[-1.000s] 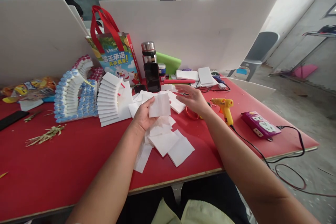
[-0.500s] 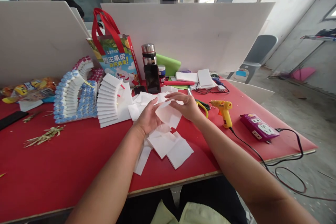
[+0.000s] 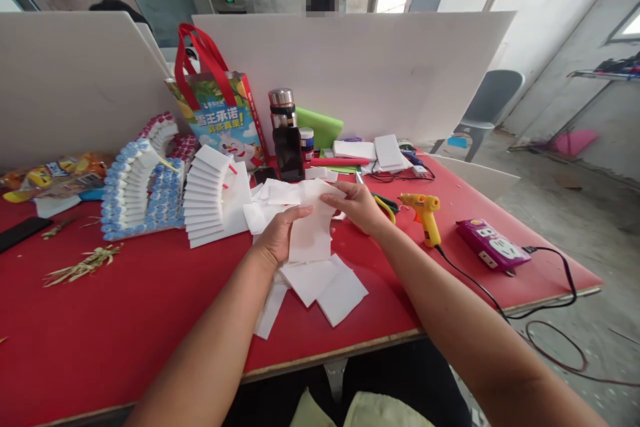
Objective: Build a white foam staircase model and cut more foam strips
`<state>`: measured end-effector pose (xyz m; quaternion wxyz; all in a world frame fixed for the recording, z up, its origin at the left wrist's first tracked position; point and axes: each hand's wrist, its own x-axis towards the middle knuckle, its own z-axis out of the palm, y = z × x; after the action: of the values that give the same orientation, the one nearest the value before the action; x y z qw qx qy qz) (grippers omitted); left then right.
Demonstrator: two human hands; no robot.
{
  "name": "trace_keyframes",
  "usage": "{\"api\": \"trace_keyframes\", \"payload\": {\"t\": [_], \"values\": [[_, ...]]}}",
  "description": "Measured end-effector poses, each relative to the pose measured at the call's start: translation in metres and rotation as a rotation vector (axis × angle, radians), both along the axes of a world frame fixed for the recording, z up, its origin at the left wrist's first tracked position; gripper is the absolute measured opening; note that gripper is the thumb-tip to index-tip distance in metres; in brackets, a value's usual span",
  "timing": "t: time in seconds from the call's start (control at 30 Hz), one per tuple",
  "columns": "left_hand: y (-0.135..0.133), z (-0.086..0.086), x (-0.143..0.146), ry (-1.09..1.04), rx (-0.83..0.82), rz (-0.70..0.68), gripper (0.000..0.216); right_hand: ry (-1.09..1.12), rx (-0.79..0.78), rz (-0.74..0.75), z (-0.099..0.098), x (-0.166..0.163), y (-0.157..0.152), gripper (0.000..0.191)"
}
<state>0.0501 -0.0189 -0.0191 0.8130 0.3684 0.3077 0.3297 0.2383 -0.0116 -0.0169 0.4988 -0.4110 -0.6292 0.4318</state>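
A thin white paper sheet (image 3: 311, 235) hangs between my two hands, over the middle of the red table. My left hand (image 3: 281, 232) grips its left edge with the thumb on top. At its upper right corner, my right hand (image 3: 355, 205) pinches it between thumb and fingers. Below it lie several loose white paper pieces (image 3: 343, 290), overlapping one another. More white paper (image 3: 260, 217) is heaped behind my left hand. Just left of that heap stands a stepped, fan-like white paper model (image 3: 205, 197) with small red sticks.
A yellow glue gun (image 3: 424, 213) and a purple power strip (image 3: 493, 245) with trailing cords lie on the right. Scissors (image 3: 385, 207) rest beside my right hand. A steel flask (image 3: 283, 107), a phone (image 3: 289, 155) and a bag (image 3: 230, 113) stand behind. A blue-and-white model (image 3: 140, 193) stands left.
The paper sheet was curled and tilted between my hands; now it hangs flatter, facing me. My right hand's fingers have shifted from above the sheet to its upper right corner.
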Motion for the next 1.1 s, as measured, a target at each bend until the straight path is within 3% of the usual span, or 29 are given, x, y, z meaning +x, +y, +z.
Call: {"api": "trace_keyframes", "payload": {"t": [0.07, 0.23, 0.27, 0.33, 0.43, 0.53, 0.63, 0.77, 1.0, 1.1], "values": [[0.002, -0.001, -0.001, 0.04, 0.015, 0.004, 0.051, 0.037, -0.036, 0.016, -0.003, 0.001, 0.003, 0.033], [0.011, 0.004, -0.008, -0.047, -0.012, 0.054, 0.041, 0.021, 0.091, -0.181, -0.002, 0.012, 0.009, 0.023], [0.013, 0.006, -0.012, -0.106, -0.017, 0.099, 0.038, -0.024, 0.1, -0.145, 0.001, 0.018, 0.008, 0.019], [0.019, 0.01, -0.02, -0.24, 0.013, 0.261, 0.03, -0.207, 0.089, 0.099, 0.009, 0.027, 0.003, 0.019], [0.025, 0.013, -0.028, -0.375, 0.049, 0.433, 0.023, -0.472, 0.114, 0.532, 0.019, 0.031, -0.007, 0.047], [0.027, 0.014, -0.03, -0.425, 0.05, 0.454, 0.023, -0.62, 0.164, 0.565, 0.017, 0.018, -0.014, 0.063], [0.027, 0.015, -0.028, -0.412, 0.042, 0.475, 0.024, -0.696, 0.199, 0.477, 0.007, 0.003, -0.014, 0.057], [0.027, 0.016, -0.027, -0.377, 0.058, 0.518, 0.025, -0.525, 0.178, 0.4, -0.004, -0.002, -0.007, 0.014], [0.032, 0.007, -0.026, -0.259, 0.092, 0.553, 0.032, 0.115, -0.006, 0.178, 0.001, 0.008, -0.002, 0.028], [0.031, 0.002, -0.02, -0.184, 0.042, 0.529, 0.034, 0.264, -0.022, 0.11, 0.0, 0.004, 0.0, 0.029]]}}
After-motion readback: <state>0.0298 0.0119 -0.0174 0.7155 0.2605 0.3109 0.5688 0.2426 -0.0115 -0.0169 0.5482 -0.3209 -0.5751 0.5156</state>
